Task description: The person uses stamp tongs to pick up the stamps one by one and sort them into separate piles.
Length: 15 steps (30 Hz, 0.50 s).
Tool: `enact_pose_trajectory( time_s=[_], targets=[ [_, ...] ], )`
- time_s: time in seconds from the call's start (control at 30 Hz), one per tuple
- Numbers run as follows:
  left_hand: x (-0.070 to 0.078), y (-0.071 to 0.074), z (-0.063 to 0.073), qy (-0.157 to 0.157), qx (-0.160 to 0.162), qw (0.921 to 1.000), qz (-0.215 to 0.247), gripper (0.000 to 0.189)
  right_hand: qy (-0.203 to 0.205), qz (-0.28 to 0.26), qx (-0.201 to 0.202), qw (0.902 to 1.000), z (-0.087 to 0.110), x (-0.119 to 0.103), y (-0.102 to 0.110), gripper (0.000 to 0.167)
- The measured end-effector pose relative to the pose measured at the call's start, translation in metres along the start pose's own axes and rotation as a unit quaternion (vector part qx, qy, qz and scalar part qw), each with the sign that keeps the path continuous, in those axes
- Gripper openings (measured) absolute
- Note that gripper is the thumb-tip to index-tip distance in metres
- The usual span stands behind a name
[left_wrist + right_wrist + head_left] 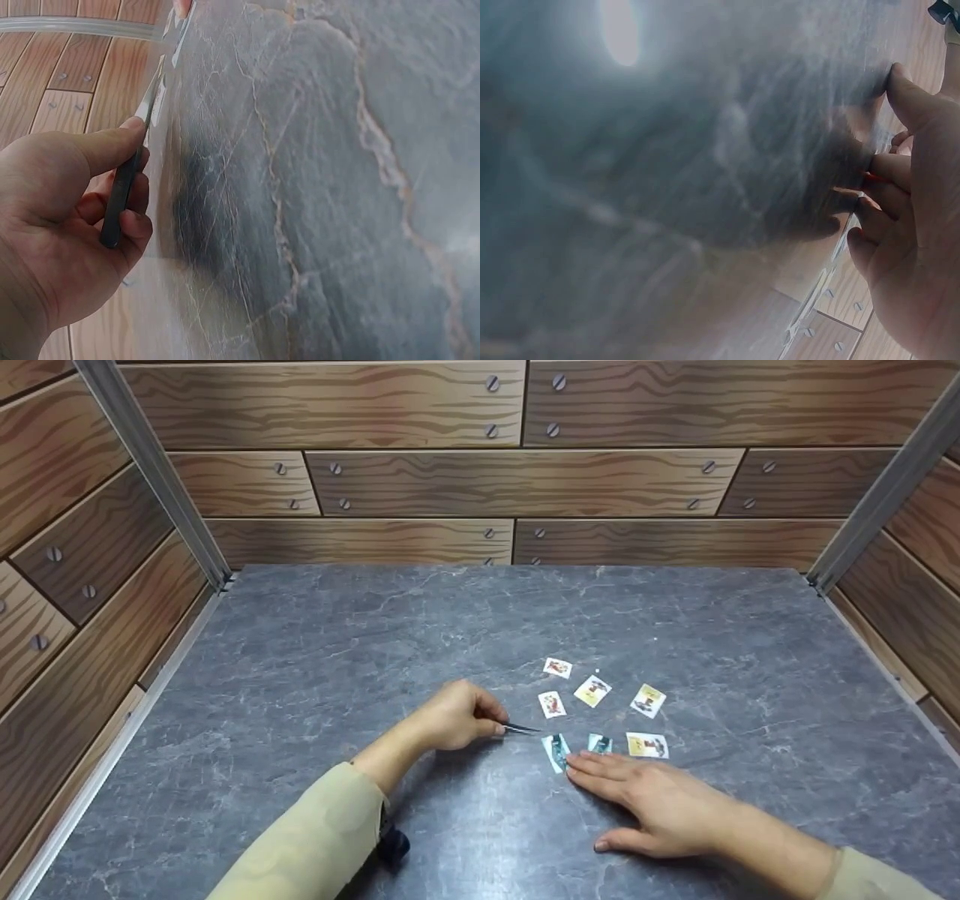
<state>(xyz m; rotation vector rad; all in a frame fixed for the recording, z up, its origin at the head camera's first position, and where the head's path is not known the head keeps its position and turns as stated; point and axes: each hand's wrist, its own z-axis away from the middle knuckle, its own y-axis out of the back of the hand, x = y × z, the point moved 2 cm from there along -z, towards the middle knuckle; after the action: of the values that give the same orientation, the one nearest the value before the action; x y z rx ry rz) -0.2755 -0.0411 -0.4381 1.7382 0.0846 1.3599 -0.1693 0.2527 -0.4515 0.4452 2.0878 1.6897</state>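
My left hand pinches a pair of dark tweezers between thumb and fingers, the handle lying along the curled fingers. In the head view the tips of the tweezers point right, close to a teal stamp that lies aslant. My right hand lies palm down with fingers extended and thumb spread. Its fingertips are at the right edge of that teal stamp. A second teal stamp is partly hidden behind the right fingers.
Beyond the right hand lie several loose stamps: a yellow one, two more yellow ones farther back, and red-and-white stamps to their left. Tiny white scraps dot the grey marbled table. Wood-patterned walls enclose the back and sides.
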Motion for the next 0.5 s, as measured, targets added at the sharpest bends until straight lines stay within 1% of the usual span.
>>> enact_pose_trajectory(
  time_s=[0.3, 0.5],
  targets=[
    [-0.0009, -0.0008, -0.0012, 0.011, -0.009, 0.9999, -0.002, 0.007, -0.004, -0.002, -0.007, 1.0, -0.0004, -0.0001, 0.0004, 0.077],
    [-0.0008, -0.0012, -0.0017, 0.01, -0.013, 0.9998, -0.008, 0.007, -0.002, 0.0, -0.005, 1.0, -0.0001, -0.0003, 0.0004, 0.077]
  ],
)
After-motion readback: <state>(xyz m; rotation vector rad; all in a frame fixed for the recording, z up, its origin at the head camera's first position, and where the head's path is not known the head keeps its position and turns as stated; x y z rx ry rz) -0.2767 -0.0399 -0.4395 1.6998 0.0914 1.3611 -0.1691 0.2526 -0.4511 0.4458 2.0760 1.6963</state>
